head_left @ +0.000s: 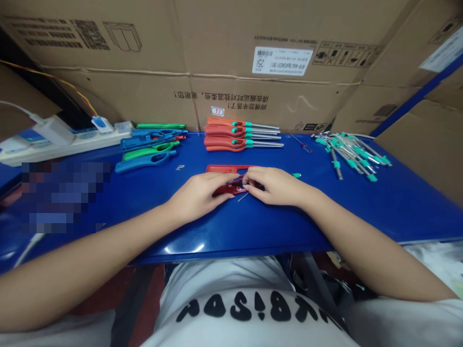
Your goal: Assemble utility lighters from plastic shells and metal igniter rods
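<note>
A red lighter handle shell (220, 168) lies at the middle of the blue table, with another red shell piece (228, 190) just in front of it. My left hand (206, 190) is closed on the nearer piece, thumb along its front edge and fingers over its top. From the right, my right hand (271, 185) pinches at the same piece. A thin grey wire (243, 197) sticks out beneath its fingertips; their exact hold on it is partly hidden. Past the right knuckles, a teal tip (296, 175) shows, the rest covered by the hand.
Several red lighters with metal tubes (242, 135) lie behind my hands. Blue and green handle shells (144, 160) are at left, beside a white power strip (68, 144). Metal tubes with teal fittings (352, 154) and a small screwdriver (306, 148) lie right. Cardboard (217, 48) stands behind.
</note>
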A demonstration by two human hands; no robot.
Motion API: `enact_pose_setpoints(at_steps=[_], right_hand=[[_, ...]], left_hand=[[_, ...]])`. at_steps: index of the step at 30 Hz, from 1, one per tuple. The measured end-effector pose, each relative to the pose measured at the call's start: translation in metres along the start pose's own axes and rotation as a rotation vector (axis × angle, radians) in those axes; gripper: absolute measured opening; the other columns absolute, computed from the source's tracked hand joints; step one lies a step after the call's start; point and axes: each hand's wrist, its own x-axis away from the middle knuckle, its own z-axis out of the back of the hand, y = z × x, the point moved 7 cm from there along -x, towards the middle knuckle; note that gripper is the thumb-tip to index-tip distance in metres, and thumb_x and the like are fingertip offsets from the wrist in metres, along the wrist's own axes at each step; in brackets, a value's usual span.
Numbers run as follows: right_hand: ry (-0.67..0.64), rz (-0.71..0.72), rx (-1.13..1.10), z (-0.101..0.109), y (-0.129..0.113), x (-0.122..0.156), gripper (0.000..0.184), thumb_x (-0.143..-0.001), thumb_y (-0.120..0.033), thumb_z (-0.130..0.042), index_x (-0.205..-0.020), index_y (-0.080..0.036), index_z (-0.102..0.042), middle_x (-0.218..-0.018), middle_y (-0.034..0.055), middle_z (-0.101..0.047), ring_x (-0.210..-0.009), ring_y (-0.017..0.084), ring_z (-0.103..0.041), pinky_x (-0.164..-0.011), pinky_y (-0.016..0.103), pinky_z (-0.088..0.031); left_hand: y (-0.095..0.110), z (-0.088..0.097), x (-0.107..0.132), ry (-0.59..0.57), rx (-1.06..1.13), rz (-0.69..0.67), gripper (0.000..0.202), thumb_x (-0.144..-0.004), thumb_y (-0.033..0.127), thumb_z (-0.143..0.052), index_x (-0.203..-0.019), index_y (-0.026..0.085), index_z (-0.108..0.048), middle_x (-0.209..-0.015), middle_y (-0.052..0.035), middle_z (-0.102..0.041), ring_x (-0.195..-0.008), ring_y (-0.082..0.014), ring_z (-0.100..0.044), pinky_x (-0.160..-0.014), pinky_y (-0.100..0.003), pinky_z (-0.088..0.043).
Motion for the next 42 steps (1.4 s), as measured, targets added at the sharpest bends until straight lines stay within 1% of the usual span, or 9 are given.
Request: enact_pose_setpoints(at_steps=[6, 11, 23, 25, 29, 32, 35, 40, 42], right_hand=[[0.011, -0.013, -0.025, 0.001, 0.001, -0.001, 0.014, -0.096, -0.025, -0.055, -0.098, -0.017, -0.066, -0.086, 0.0040, -0.067, -0.073, 0.015, -0.057, -0.066, 0.027, -0.036], [0.016, -0.001, -0.034, 0.000, 0.002, -0.001, 0.014, -0.095, -0.024, -0.054, -0.099, -0.017, -0.066, -0.087, 0.0044, -0.067, -0.073, 0.016, -0.057, -0.067, 0.027, -0.036], [0.015, 0.054, -0.107, -0.001, 0.003, 0.001, 0.014, -0.094, -0.024, -0.056, -0.103, -0.017, -0.065, -0.090, 0.0041, -0.066, -0.075, 0.015, -0.057, -0.069, 0.026, -0.039], [0.006, 0.050, -0.106, 0.000, 0.004, 0.001, 0.014, -0.093, -0.024, -0.057, -0.103, -0.017, -0.065, -0.089, 0.0037, -0.065, -0.074, 0.015, -0.056, -0.068, 0.026, -0.039], [0.002, 0.038, -0.102, 0.002, 0.004, 0.001, 0.015, -0.091, -0.023, -0.059, -0.104, -0.018, -0.064, -0.089, 0.0029, -0.063, -0.074, 0.015, -0.055, -0.067, 0.026, -0.040], [0.001, 0.069, -0.134, 0.003, 0.002, 0.003, 0.020, -0.089, -0.020, -0.059, -0.108, -0.019, -0.062, -0.092, 0.0024, -0.063, -0.076, 0.015, -0.057, -0.068, 0.025, -0.041], [-0.016, 0.114, -0.142, 0.003, -0.002, 0.004, 0.021, -0.087, -0.017, -0.059, -0.107, -0.021, -0.062, -0.094, 0.0025, -0.064, -0.080, 0.016, -0.059, -0.070, 0.026, -0.043], [-0.032, 0.153, -0.155, 0.002, -0.005, 0.005, 0.019, -0.090, -0.016, -0.057, -0.106, -0.022, -0.064, -0.102, 0.0041, -0.067, -0.083, 0.016, -0.061, -0.072, 0.027, -0.044], [-0.032, 0.146, -0.160, 0.002, -0.004, 0.004, 0.019, -0.090, -0.016, -0.058, -0.107, -0.022, -0.064, -0.101, 0.0039, -0.068, -0.083, 0.016, -0.060, -0.071, 0.027, -0.043]], left_hand=[[0.001, 0.001, 0.000, 0.002, 0.013, -0.008, 0.039, -0.096, 0.032, -0.066, -0.132, 0.017, -0.063, -0.123, -0.0101, -0.074, -0.111, -0.0240, -0.072, -0.096, -0.035, -0.058], [0.002, 0.001, -0.001, 0.007, 0.016, -0.029, 0.038, -0.095, 0.031, -0.067, -0.131, 0.018, -0.063, -0.120, -0.0089, -0.075, -0.107, -0.0229, -0.073, -0.093, -0.034, -0.058], [0.002, 0.001, -0.002, -0.036, 0.023, -0.002, 0.035, -0.098, 0.033, -0.062, -0.131, 0.019, -0.064, -0.123, -0.0092, -0.074, -0.111, -0.0234, -0.072, -0.095, -0.035, -0.057], [0.003, 0.001, -0.002, -0.042, 0.008, -0.011, 0.034, -0.099, 0.032, -0.061, -0.130, 0.020, -0.064, -0.120, -0.0085, -0.075, -0.107, -0.0230, -0.073, -0.094, -0.034, -0.057], [0.005, -0.001, -0.001, -0.086, -0.090, -0.016, 0.031, -0.100, 0.031, -0.059, -0.127, 0.019, -0.067, -0.103, -0.0080, -0.077, -0.090, -0.0222, -0.074, -0.082, -0.033, -0.057], [0.007, -0.003, 0.001, -0.106, -0.193, -0.036, 0.028, -0.101, 0.031, -0.055, -0.123, 0.020, -0.070, -0.095, -0.0075, -0.077, -0.084, -0.0216, -0.073, -0.076, -0.031, -0.056], [0.009, -0.003, 0.001, -0.096, -0.255, -0.050, 0.028, -0.102, 0.032, -0.054, -0.119, 0.021, -0.072, -0.092, -0.0076, -0.076, -0.082, -0.0212, -0.073, -0.074, -0.030, -0.056], [0.011, -0.004, 0.000, -0.121, -0.226, -0.053, 0.028, -0.102, 0.030, -0.053, -0.120, 0.020, -0.072, -0.094, -0.0080, -0.077, -0.086, -0.0222, -0.073, -0.078, -0.033, -0.057], [0.012, -0.004, -0.001, -0.127, -0.215, -0.058, 0.028, -0.102, 0.028, -0.052, -0.122, 0.020, -0.070, -0.099, -0.0076, -0.077, -0.089, -0.0223, -0.073, -0.080, -0.033, -0.057]])
